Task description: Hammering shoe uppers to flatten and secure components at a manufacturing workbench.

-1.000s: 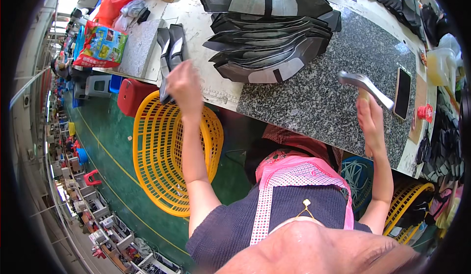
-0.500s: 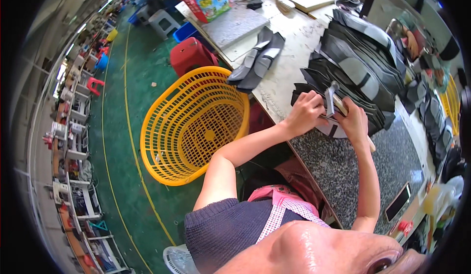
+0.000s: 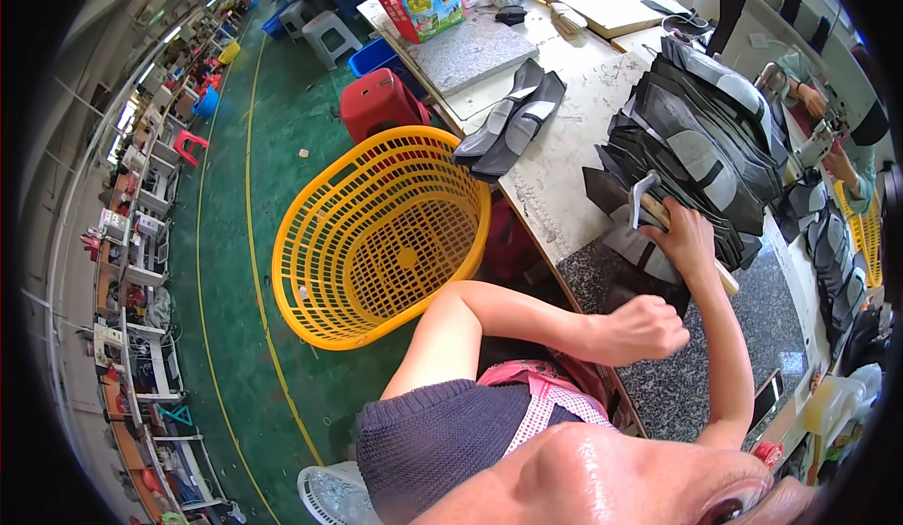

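Gripping the hammer [image 3: 652, 203] lengthwise along the dark stack [image 3: 691, 139], my right hand [image 3: 685, 241] is nearest; my left fist [image 3: 649, 329], contents hidden, hangs back.

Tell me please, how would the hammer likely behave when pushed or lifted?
The hammer in the right hand is probably rigid, given its metallic-looking head and pale, wood-like handle. It may feel head-heavy, since the metal sits at one end.
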{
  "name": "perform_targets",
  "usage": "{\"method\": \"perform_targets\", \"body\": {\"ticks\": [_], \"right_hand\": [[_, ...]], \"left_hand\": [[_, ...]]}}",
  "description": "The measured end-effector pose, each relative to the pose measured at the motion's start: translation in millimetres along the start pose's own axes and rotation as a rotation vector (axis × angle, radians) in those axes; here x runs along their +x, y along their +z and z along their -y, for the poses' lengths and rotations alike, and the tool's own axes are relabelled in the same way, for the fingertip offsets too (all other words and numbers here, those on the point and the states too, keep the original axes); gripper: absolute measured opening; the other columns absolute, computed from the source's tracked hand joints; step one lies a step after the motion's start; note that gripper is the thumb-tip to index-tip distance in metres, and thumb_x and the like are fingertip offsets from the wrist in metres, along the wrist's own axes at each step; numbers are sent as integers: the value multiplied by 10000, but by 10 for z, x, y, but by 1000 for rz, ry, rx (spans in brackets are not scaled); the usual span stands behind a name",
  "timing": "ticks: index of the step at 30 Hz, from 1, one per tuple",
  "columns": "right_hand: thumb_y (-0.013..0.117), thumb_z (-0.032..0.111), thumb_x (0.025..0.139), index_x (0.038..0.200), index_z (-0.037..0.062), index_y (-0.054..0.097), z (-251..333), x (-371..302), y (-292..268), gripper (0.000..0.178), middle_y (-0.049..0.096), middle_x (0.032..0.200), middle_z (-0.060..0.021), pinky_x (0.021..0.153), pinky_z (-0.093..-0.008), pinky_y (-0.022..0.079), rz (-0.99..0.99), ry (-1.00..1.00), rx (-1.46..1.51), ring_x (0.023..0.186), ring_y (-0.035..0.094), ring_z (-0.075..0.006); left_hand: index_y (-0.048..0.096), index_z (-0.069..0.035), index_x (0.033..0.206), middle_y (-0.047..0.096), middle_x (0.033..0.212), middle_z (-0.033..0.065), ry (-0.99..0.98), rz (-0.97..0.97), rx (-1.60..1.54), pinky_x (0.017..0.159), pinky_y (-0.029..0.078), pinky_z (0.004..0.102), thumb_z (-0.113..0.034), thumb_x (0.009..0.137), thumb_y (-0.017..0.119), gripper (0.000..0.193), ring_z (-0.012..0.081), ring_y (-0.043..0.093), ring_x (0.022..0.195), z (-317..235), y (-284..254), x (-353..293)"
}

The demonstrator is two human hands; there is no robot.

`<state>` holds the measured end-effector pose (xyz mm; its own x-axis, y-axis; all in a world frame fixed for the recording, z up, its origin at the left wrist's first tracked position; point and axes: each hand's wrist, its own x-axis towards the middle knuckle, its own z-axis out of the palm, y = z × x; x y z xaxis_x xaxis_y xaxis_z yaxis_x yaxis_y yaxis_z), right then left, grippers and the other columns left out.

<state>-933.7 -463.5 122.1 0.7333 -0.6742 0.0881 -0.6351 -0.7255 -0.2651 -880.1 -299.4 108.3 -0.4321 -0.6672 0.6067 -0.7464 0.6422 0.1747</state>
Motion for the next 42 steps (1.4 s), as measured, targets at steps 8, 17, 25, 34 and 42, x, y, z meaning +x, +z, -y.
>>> {"method": "perform_targets", "body": {"ticks": [8, 17, 25, 34, 42], "right_hand": [[783, 543, 748, 874, 43, 598, 0, -172, -148, 547, 662, 747, -177, 665, -483, 485, 2, -36, 17, 792, 665, -390], [708, 222, 871, 879, 35, 563, -179, -1328, -613, 237, 583, 698, -178, 599, -418, 436, -155, 203, 429, 665, 558, -397], [730, 223, 918, 883, 13, 578, -158, -3048, -531, 262, 454, 627, -5, 524, -287, 346, -307, 718, 682, 608, 389, -59], [557, 206, 1017, 1051, -34, 598, 178, -3944, -207, 246, 467, 655, -11, 554, -290, 373, -317, 969, 1004, 616, 422, -84], [495, 248, 1039, 1091, -26, 583, 187, -3871, -256, 293, 497, 748, -28, 642, -292, 415, -141, 941, 997, 683, 445, -125]], "left_hand": [[540, -75, 851, 643, 745, 89, 94, 452, -746, 600, 506, 466, -302, 809, 725, 296, 326, 660, 676, -785, 180, 185], [694, -87, 1113, 717, 947, 190, -396, 876, -503, 820, 539, 479, -238, 856, 666, 300, 371, 696, 915, -6, 259, -212], [602, -2, 1192, 556, 1076, 159, -206, 577, -560, 888, 465, 456, -295, 903, 693, 422, 358, 523, 1064, -291, 409, 74], [670, -8, 1170, 642, 869, 98, -293, 776, -819, 771, 524, 378, -87, 687, 854, 523, 258, 607, 796, -672, 949, 426], [758, -49, 944, 693, 891, 61, -206, 721, -696, 883, 457, 402, -162, 742, 818, 239, 281, 565, 967, -634, 1001, 592]]}}
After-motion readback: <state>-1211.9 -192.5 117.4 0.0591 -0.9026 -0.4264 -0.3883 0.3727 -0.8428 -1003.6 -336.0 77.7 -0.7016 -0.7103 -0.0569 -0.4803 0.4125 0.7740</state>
